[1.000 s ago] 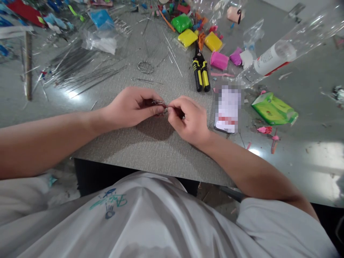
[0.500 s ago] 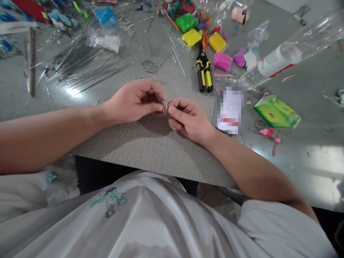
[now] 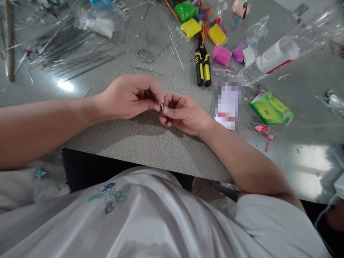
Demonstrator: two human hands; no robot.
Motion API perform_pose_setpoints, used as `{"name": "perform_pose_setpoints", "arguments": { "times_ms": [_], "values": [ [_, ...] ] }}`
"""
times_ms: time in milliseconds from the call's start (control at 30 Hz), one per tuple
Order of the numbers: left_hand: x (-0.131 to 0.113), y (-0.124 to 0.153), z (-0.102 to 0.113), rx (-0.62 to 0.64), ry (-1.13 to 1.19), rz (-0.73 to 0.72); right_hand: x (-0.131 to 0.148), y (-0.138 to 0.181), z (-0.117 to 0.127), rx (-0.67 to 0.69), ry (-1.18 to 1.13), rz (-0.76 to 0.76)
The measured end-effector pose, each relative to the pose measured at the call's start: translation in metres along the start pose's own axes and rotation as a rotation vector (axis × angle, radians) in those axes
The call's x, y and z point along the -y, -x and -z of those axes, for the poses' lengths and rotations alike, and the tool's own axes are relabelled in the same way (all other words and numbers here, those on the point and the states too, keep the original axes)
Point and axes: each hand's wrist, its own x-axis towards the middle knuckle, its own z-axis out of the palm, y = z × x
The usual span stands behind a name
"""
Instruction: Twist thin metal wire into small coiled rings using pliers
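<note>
A small piece of twisted silver wire (image 3: 161,108) is pinched between both hands above the table's front part. My left hand (image 3: 131,96) grips it from the left between thumb and fingers. From the right, my right hand (image 3: 182,113) pinches it with thumb and curled fingers, and the fingertips hide much of it. Just beyond the hands lie an oval wire frame (image 3: 144,55) with crossing strands and a thin bent wire (image 3: 142,69). Wire cutters (image 3: 202,66) with black and yellow handles rest to the right of these.
Many loose straight wires (image 3: 77,53) lie at the left beside a stick (image 3: 10,43). Yellow clay packs (image 3: 217,34), a pink clay pack (image 3: 221,55), a phone (image 3: 228,104), a plastic bottle (image 3: 278,57) and a green packet (image 3: 271,108) sit at the right.
The hands have drawn closer together, and the wire piece has turned so it shows narrower. The whole view has shifted slightly, with the tabletop things appearing further left and up.
</note>
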Motion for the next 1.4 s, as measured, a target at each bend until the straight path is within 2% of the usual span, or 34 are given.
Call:
{"name": "perform_pose_setpoints", "arguments": {
  "times_ms": [67, 167, 267, 400, 533, 933, 1200, 1400],
  "values": [
    [0.000, -0.001, -0.001, -0.055, -0.014, -0.001, -0.002, 0.000, -0.002, -0.088, 0.024, 0.052],
    [0.002, -0.006, -0.002, -0.162, -0.050, 0.023, -0.009, -0.001, -0.006, -0.315, 0.133, 0.201],
    [0.007, -0.010, -0.002, -0.186, -0.055, 0.019, -0.016, -0.001, -0.009, -0.504, 0.333, 0.341],
    [0.012, -0.010, -0.002, -0.176, -0.058, 0.005, -0.024, -0.001, -0.008, -0.557, 0.564, 0.425],
    [0.011, -0.008, -0.004, -0.199, -0.105, -0.018, -0.025, -0.003, -0.009, -0.595, 0.623, 0.445],
    [0.013, -0.009, 0.000, -0.180, -0.080, 0.061, -0.007, -0.002, -0.019, -0.553, 0.494, 0.333],
    [0.014, -0.008, 0.000, -0.210, -0.141, 0.049, -0.004, -0.001, -0.022, -0.415, 0.378, 0.279],
    [0.006, -0.005, 0.004, -0.120, -0.099, 0.090, -0.007, -0.007, -0.012, -0.246, 0.158, 0.270]
  ]
}}
